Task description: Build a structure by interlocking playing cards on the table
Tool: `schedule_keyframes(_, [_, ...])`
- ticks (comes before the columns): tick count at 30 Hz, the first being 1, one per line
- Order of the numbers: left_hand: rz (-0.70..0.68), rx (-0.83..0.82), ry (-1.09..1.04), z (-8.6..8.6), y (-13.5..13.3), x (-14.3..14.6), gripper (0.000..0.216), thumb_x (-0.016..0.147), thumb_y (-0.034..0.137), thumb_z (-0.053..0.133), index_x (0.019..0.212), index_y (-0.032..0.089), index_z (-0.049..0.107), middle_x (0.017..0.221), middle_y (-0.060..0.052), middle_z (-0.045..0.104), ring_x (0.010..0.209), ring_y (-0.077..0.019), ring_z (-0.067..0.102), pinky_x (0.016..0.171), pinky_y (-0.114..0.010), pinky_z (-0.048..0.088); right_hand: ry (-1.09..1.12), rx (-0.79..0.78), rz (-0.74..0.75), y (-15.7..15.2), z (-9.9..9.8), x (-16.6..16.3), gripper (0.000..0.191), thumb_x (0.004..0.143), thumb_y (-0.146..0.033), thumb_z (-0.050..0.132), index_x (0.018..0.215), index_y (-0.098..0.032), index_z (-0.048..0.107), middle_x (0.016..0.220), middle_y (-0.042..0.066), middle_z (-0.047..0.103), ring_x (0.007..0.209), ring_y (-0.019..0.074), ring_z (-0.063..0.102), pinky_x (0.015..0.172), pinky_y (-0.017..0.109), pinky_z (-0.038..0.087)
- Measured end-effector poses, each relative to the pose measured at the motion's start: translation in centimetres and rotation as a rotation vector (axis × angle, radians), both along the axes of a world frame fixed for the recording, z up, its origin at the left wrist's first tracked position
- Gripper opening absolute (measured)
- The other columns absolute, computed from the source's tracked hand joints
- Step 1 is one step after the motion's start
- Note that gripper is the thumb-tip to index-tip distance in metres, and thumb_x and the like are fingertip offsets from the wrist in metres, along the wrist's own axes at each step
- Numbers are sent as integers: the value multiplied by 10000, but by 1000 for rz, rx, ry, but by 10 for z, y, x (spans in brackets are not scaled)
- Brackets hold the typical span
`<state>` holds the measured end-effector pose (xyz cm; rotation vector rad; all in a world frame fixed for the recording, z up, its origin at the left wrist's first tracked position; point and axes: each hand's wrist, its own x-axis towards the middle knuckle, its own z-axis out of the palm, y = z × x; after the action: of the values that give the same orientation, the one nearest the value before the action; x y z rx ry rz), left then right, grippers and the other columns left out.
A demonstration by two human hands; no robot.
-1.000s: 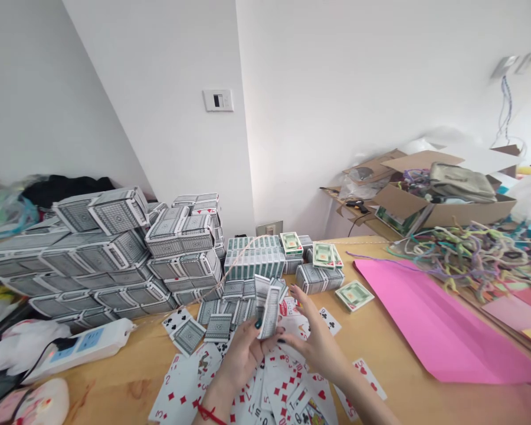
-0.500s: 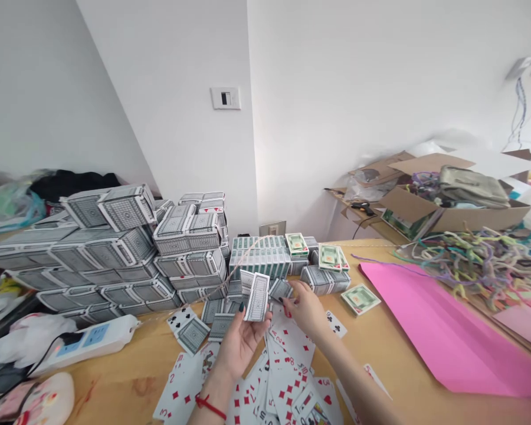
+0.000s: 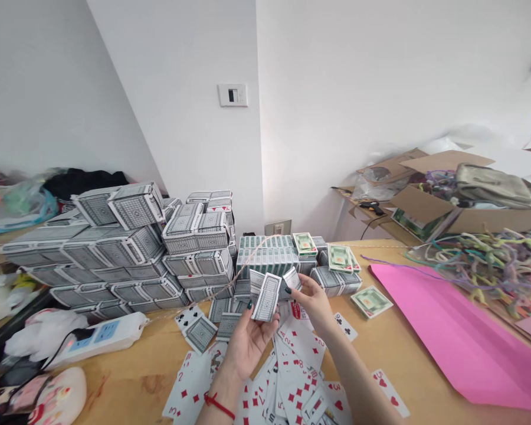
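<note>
My left hand [image 3: 248, 339] is closed on a small stack of playing cards [image 3: 266, 297], held upright with their grey patterned backs toward me. My right hand [image 3: 313, 301] pinches a single card [image 3: 291, 278] just to the right of that stack, its back also facing me. Below both hands lie many loose face-up cards [image 3: 287, 372], mostly red diamonds and hearts, spread on the wooden table [image 3: 128, 378]. A red thread circles my left wrist.
Wrapped card packs [image 3: 128, 248] are piled high at the left and middle back. Green-backed decks [image 3: 340, 258] sit behind my hands. A pink sheet [image 3: 446, 330] covers the right. Coloured strings [image 3: 482, 260], a cardboard box [image 3: 460, 200] and a white power strip [image 3: 101, 333] surround it.
My right hand has lifted a single card from the table beside the stack in my left hand. The view has shifted slightly to the left.
</note>
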<state>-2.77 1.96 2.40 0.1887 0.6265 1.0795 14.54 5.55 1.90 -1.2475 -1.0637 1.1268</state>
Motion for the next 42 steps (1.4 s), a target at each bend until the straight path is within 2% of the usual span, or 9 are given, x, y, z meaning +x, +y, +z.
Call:
schedule_keyframes(2, [-28,-21,16,0,-1,2,321,866,247,447,1062,15,548,925,-181,672,818,-225,664,727,-292,549,183,22,24,-3,4,0,527,623,-337,701,1108,-216,536,1050,75,598,882,240,593,710,332,491])
schedule_keyframes(8, [-83,-30,-17,0,-4,4,316,863,274,463,993,12,584,902,-164,677,808,-201,666,707,-247,551,436,26,-24,-1,4,1,595,587,-258,747,1145,-246,540,965,49,652,853,216,603,705,318,489])
schedule_keyframes(11, [-128,13,-44,-3,-6,3,280,833,230,522,981,4,597,967,-187,664,899,-231,644,747,-248,542,563,23,37,0,4,1,514,623,-242,730,1113,-237,575,914,33,671,833,189,612,746,312,482])
schedule_keyframes(14, [-164,51,-69,-8,-7,1,283,806,192,563,1019,9,592,1015,-200,651,1002,-263,598,811,-271,523,667,4,118,-2,3,1,394,654,-226,710,1039,-219,623,950,35,673,853,177,615,770,303,487])
schedule_keyframes(19, [-189,54,-103,-10,-7,1,328,799,200,575,1071,18,575,1024,-196,653,1072,-271,553,842,-267,513,817,-31,114,2,-6,5,359,653,-161,703,994,-246,628,943,2,676,820,134,626,745,257,511])
schedule_keyframes(25, [-152,-6,-103,-6,-8,3,350,802,253,580,1056,12,575,1032,-202,646,1088,-275,540,814,-248,529,788,-34,85,5,-11,9,339,662,-183,696,984,-251,613,909,-5,668,777,134,632,699,245,525])
schedule_keyframes(30, [-164,39,-60,-6,-11,3,268,779,179,605,1007,39,603,1027,-174,655,1077,-278,548,853,-284,515,709,-26,57,3,-7,9,378,664,-222,689,1027,-251,589,897,13,665,729,156,630,594,264,522])
schedule_keyframes(34, [-178,56,-53,-7,-12,4,307,778,189,606,1027,11,587,1059,-209,634,1084,-287,540,856,-274,509,719,-4,19,3,-4,11,361,654,-206,694,999,-246,596,878,5,662,724,138,623,620,248,517])
schedule_keyframes(42, [-189,30,-106,-11,-9,5,321,817,222,551,1042,-5,564,985,-207,660,1058,-279,560,795,-249,531,789,-37,52,0,2,8,359,658,-207,699,997,-251,591,897,-11,661,735,106,618,693,217,497])
